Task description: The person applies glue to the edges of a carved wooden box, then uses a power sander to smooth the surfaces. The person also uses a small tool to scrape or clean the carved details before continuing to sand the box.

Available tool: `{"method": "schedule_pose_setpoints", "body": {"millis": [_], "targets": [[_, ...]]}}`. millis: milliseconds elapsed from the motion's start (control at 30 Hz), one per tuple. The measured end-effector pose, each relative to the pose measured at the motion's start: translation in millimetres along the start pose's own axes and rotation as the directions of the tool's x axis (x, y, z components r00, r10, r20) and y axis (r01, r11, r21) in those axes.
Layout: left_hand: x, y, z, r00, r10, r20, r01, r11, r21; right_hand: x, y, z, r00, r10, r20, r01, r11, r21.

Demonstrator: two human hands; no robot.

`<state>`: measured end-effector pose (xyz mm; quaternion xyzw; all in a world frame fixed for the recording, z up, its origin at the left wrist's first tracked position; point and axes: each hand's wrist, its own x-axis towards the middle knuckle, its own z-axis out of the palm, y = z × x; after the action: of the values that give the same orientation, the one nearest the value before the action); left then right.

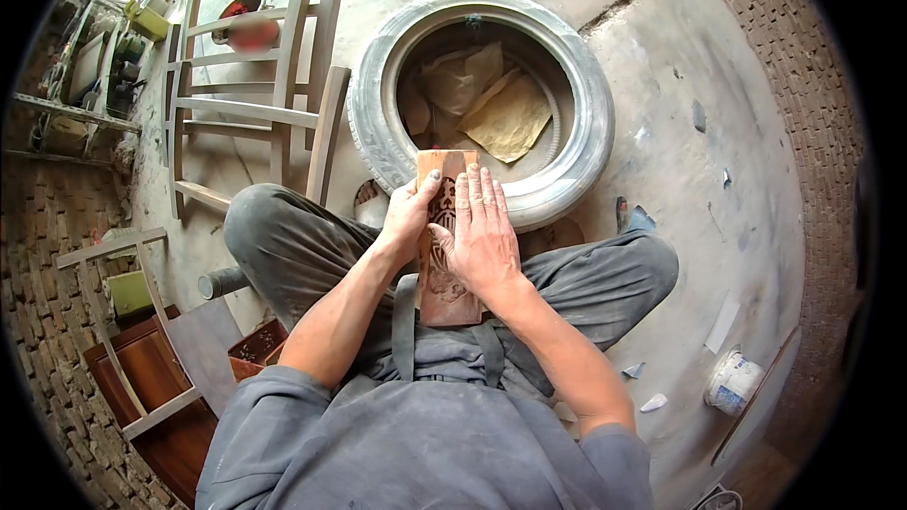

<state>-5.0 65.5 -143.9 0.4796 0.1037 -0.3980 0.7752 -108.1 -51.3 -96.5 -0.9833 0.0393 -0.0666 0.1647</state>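
Head view, center: left hand (406,214) is clasping a board (441,276), open right hand (481,243) seemingly smoothing it, next stroke likely needing steadiness.

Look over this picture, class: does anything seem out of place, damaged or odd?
The dusty tyre lying flat looks odd: it holds a creased yellowish sheet, like a container. Loose scraps litter the floor at right, seemingly unswept.

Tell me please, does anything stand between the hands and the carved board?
Nothing visible does: the left hand holds the carved board by its left edge, and the right hand lies flat over its face. I cannot see under that palm.
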Motion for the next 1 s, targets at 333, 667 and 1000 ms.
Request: {"method": "schedule_pose_setpoints", "body": {"millis": [333, 667, 1000], "targets": [[1, -2, -6, 0.996, -0.012, -0.093, 0.031, 0.978, 0.205, -96, 7, -120, 0.953, 0.113, -0.282, 0.007, 0.919, 0.394], [-8, 15, 2, 0.997, -0.071, 0.041, 0.065, 0.989, 0.133, -234, 276, -36, 0.360, 0.877, -0.317, -0.742, 0.475, 0.473], [-11, 16, -1, 0.996, -0.076, -0.040, 0.081, 0.984, 0.161, -289, 283, 113, 0.085, 0.908, 0.409, -0.950, -0.050, 0.307]]}}
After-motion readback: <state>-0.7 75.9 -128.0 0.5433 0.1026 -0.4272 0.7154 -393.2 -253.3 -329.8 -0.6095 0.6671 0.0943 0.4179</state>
